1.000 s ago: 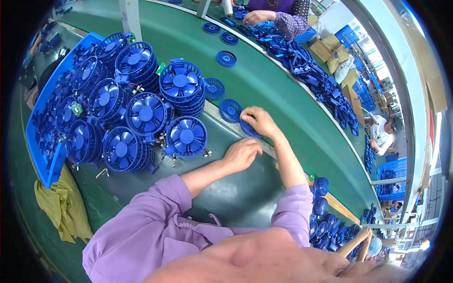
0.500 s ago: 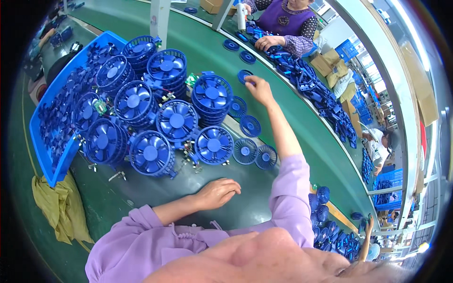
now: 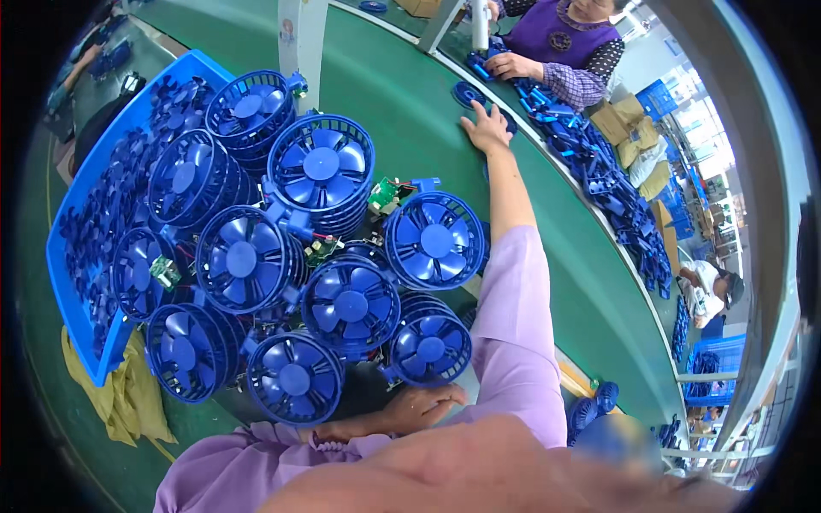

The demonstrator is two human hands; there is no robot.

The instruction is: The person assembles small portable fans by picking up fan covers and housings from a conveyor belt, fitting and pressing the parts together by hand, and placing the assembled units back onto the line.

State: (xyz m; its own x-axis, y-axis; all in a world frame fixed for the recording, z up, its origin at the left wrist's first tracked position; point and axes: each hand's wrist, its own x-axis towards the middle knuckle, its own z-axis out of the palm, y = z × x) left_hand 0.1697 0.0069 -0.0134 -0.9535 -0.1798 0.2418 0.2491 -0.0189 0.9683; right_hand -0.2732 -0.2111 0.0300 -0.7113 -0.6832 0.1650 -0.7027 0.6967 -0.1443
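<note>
My right arm stretches over the green conveyor belt [image 3: 590, 295]. My right hand [image 3: 489, 130] has its fingers spread between two round blue fan grilles, one grille [image 3: 467, 94] at the fingertips and another [image 3: 510, 125] partly behind the hand. Whether the fingers touch them is unclear. My left hand [image 3: 423, 407] rests low on the dark work table, fingers loosely bent and apart from the thumb, holding nothing I can see. Just beyond it stand stacks of blue fan housings [image 3: 430, 346] with bladed wheels inside. Small green circuit boards [image 3: 386, 195] and wires hang from several housings.
At the left, a blue tray [image 3: 60, 256] holds many loose fan blades. A yellow-green sack [image 3: 128, 393] lies below it. Across the belt, a co-worker in a purple vest [image 3: 560, 43] handles parts beside a long blue heap [image 3: 599, 184]. A white post [image 3: 299, 60] rises behind the stacks.
My right hand has reached farther across the belt, and its fingers have spread. The view has shifted closer over the stacks, which now partly cover my left hand and hide the nearer grilles.
</note>
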